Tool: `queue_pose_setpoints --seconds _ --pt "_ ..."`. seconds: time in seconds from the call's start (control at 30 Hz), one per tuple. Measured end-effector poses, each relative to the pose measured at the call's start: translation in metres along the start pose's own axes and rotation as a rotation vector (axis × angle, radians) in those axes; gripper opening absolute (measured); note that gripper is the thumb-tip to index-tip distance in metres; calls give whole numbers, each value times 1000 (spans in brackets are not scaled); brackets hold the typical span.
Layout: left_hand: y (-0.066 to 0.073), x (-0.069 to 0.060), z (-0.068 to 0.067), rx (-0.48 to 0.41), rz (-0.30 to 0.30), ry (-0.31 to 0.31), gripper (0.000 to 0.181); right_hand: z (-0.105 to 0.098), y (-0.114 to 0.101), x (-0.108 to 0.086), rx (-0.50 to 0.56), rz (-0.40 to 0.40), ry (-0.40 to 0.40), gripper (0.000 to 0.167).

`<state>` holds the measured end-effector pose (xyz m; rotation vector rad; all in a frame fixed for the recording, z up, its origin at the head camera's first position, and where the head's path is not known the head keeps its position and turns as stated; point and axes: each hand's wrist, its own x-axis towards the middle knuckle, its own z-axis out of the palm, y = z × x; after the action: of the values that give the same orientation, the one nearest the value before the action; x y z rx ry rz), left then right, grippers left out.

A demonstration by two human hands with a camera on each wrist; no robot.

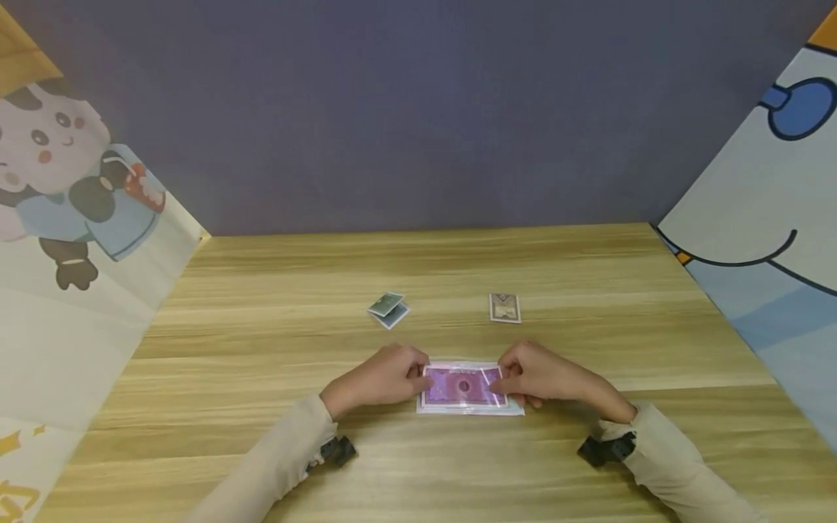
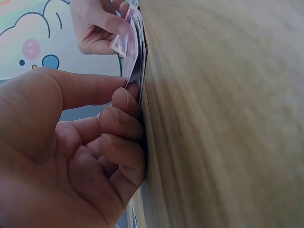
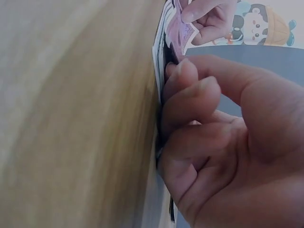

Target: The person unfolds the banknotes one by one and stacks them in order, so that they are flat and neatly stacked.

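A purple banknote-like slip (image 1: 464, 386) with a white border lies over a stack of pale, glossy sheets (image 1: 471, 410) on the table. My left hand (image 1: 382, 375) pinches the slip's left end between thumb and index finger, the other fingers curled against the table. At the opposite end, my right hand (image 1: 546, 372) pinches the slip in the same way. Seen from the wrist views, the purple slip (image 2: 122, 45) bows up a little from the layers under it. Its purple surface (image 3: 183, 35) also shows near the left hand's thumb.
A folded green and blue-grey paper (image 1: 389, 309) lies beyond the left hand. Behind the right hand rests a small folded brown paper (image 1: 505, 308). The wooden table (image 1: 261, 290) meets a dark grey panel (image 1: 418, 116) at the back, with cartoon-printed walls at both sides.
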<state>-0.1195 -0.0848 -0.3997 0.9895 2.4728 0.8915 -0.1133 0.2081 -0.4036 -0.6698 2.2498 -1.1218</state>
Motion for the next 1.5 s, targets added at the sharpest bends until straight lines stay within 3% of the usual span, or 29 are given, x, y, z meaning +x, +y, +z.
queue_pose_setpoints --seconds 0.53,0.73,1.13,1.5 --pt "2 1 0 27 -1 8 29 -4 6 -1 46 15 7 36" --pt "1 1 1 49 -30 28 29 -4 6 0 48 36 20 35" --pt "1 -3 1 12 -72 47 35 -6 9 -1 47 49 16 33" --pt "1 -2 1 37 -55 42 33 -6 7 -1 69 39 7 34"
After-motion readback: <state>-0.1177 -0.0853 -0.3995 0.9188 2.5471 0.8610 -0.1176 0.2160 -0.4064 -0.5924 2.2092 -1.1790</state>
